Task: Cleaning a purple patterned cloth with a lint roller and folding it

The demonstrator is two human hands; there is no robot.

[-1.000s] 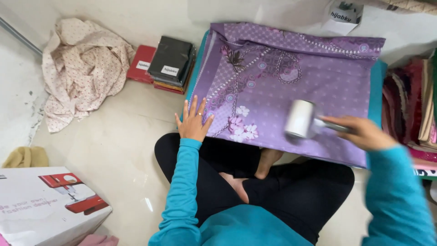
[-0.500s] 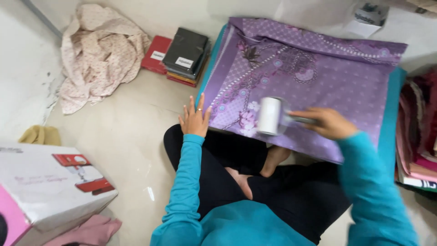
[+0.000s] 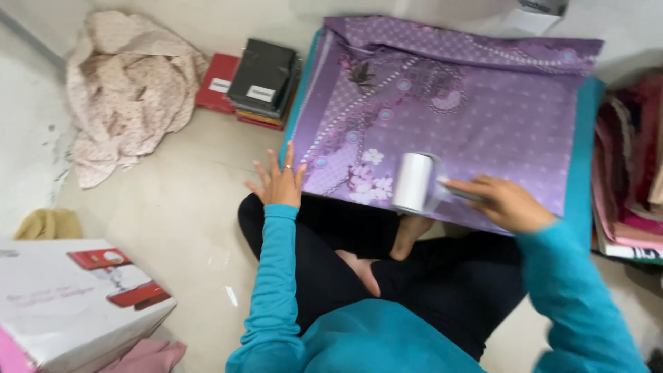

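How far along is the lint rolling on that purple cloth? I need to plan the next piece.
Done: cannot tell which parts are already rolled. In hand: the right hand holds the white lint roller on the near edge of the purple cloth; the left hand presses its corner flat. Left: apparently the far stretch.

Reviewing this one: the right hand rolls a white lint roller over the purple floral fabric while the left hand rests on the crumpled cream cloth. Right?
Not quite. In the head view, the left hand presses flat on the edge of the purple floral fabric, not on the crumpled cream cloth, which lies apart. The right hand does hold the white lint roller.
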